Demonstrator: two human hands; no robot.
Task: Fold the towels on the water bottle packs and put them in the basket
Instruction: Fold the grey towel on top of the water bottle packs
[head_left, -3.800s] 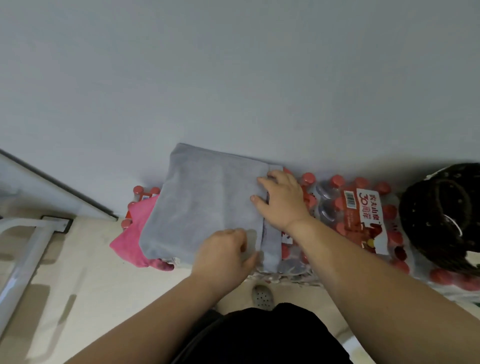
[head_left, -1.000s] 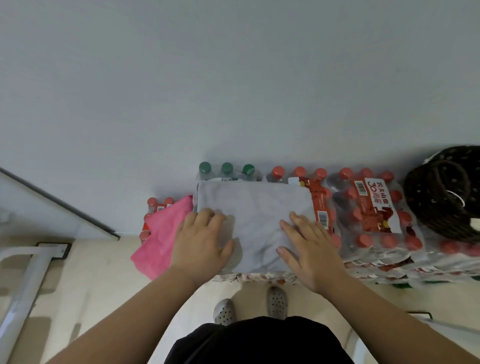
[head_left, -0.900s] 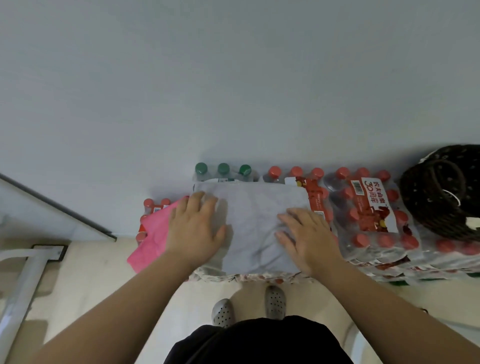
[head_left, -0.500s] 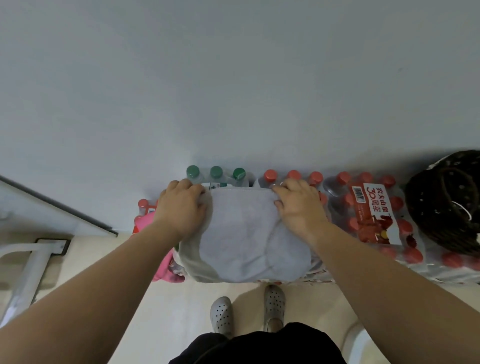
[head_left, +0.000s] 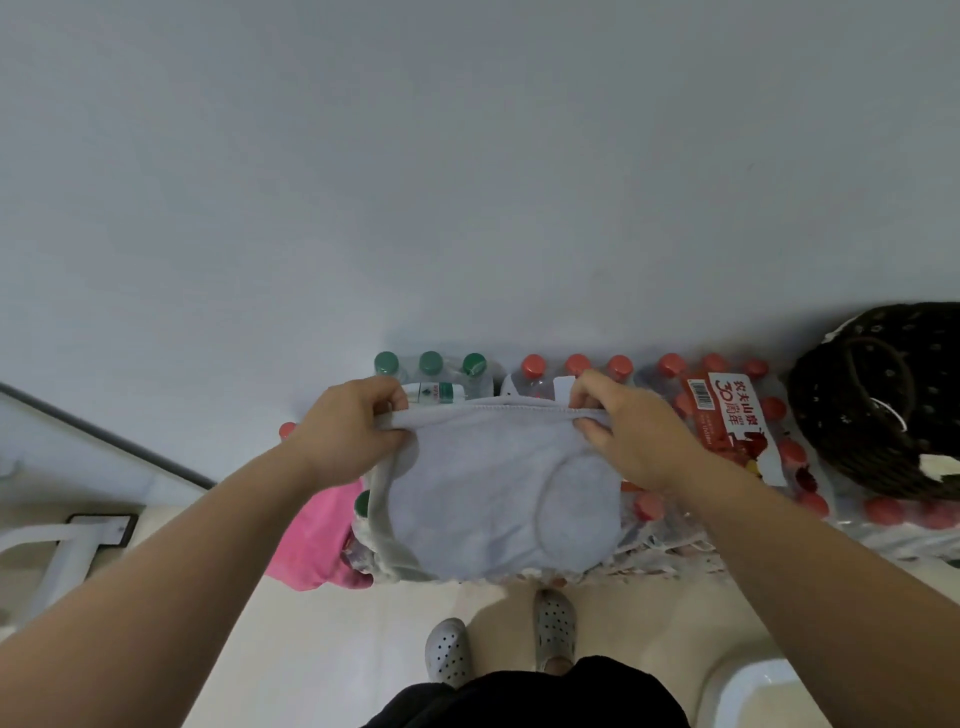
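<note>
A folded grey towel (head_left: 483, 488) hangs in the air above the water bottle packs (head_left: 727, 415), its lower part sagging down. My left hand (head_left: 353, 431) pinches its far left corner. My right hand (head_left: 623, 431) pinches its far right corner. Between my hands the top edge is stretched straight. A pink towel (head_left: 317, 535) lies on the left pack, partly hidden under my left forearm and the grey towel. The dark woven basket (head_left: 878, 400) stands at the right on the packs, cut off by the frame edge.
A white wall rises directly behind the packs. Green-capped bottles (head_left: 431, 364) stand behind the towel. A white metal frame (head_left: 57, 551) stands on the floor at the left. My feet in grey perforated shoes (head_left: 556, 618) stand on the beige floor before the packs.
My hands went from pressing flat on the grey towel to its far corners, took hold of them and lifted the towel off the packs toward me.
</note>
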